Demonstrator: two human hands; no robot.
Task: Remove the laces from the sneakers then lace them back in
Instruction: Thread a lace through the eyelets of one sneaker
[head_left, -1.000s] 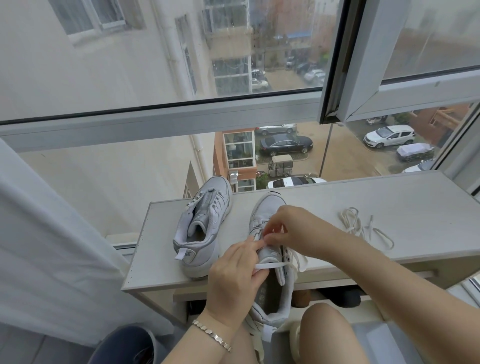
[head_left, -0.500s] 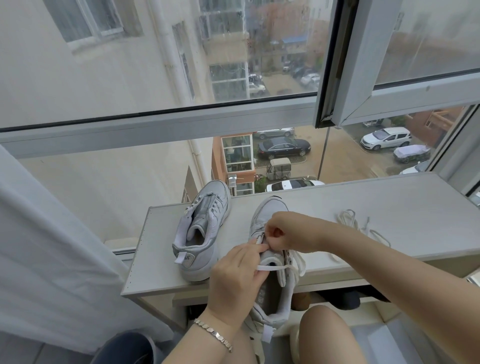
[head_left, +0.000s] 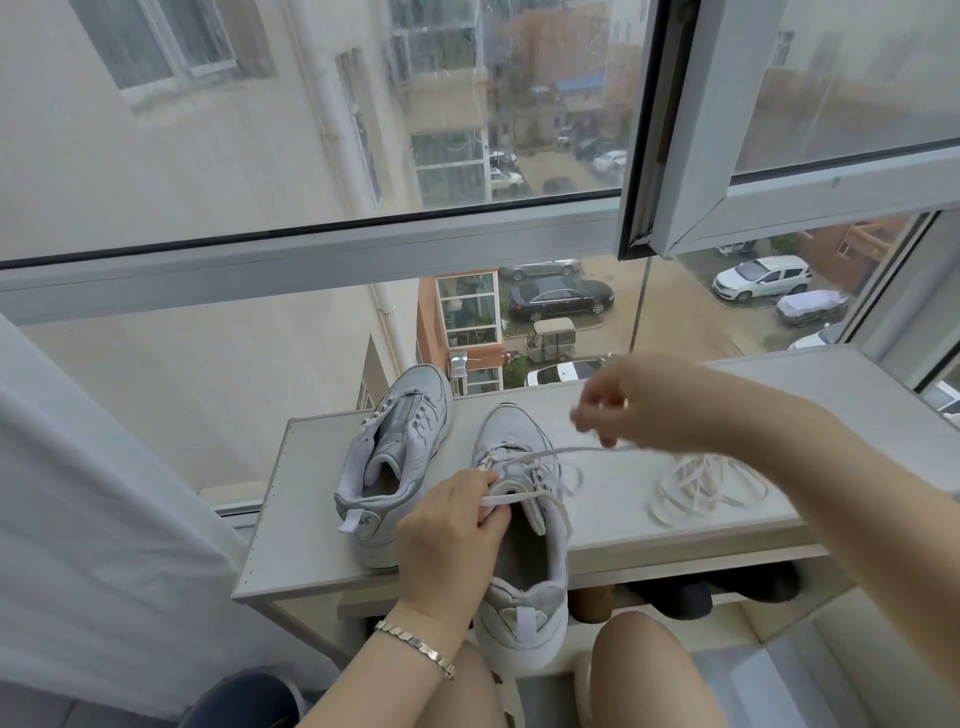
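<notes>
While two hands hold it, a white flat shoelace (head_left: 571, 451) is stretched.
Left hand (head_left: 447, 530) pinches it over the grey-white leather sneaker (head_left: 511, 431) on the pale shelf (head_left: 311, 493); right hand (head_left: 644, 405), raised and blurred, pinches its other end.

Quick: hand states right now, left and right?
Left hand: pinching the lace at the near sneaker's tongue.
Right hand: blurred, but fingers curled on the same lace, stretched up from the sneaker.

cam: one, worn on my head | lens: wide | faces: forward and down, toward window (head_left: 322, 254) | range: close above my left hand (head_left: 447, 525), right hand (head_left: 649, 410), shelf (head_left: 306, 499)
</notes>
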